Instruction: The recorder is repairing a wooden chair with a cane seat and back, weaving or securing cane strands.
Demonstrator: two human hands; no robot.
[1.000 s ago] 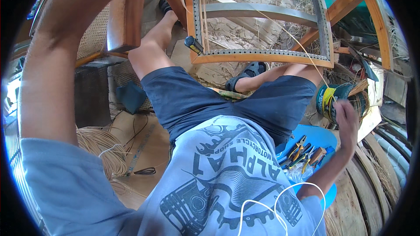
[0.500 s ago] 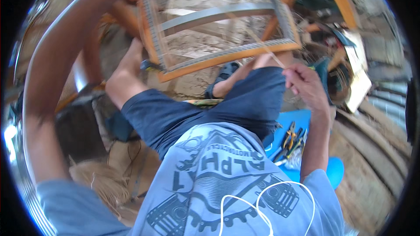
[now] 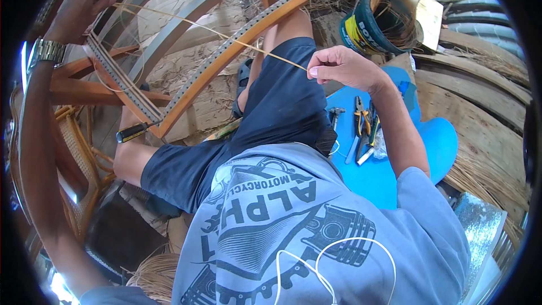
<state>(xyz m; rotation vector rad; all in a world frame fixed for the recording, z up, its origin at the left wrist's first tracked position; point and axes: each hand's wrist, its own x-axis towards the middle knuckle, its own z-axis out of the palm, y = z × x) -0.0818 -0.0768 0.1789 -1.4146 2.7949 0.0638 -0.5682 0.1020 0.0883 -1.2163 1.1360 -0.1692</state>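
A wooden chair-seat frame (image 3: 226, 51) with a row of small holes along its rails rests tilted on my lap. My left hand (image 3: 79, 8), with a metal watch on the wrist, grips the frame's far left corner. My right hand (image 3: 339, 66) pinches the end of a thin cane strand (image 3: 214, 33), which runs taut across the open frame to the left corner. A screwdriver with a black and yellow handle (image 3: 134, 131) sticks in a hole at the frame's near corner.
A blue plastic seat (image 3: 389, 169) at my right carries pliers (image 3: 359, 114) and other small hand tools. A dark can (image 3: 367, 25) with cane strips stands beyond it. A woven cane chair (image 3: 73, 147) is at the left, cane coils (image 3: 152, 274) on the floor, planks at right.
The frame has swung left and closer across my lap. My right hand rose from beside the blue seat and now pulls the cane strand taut to the right.
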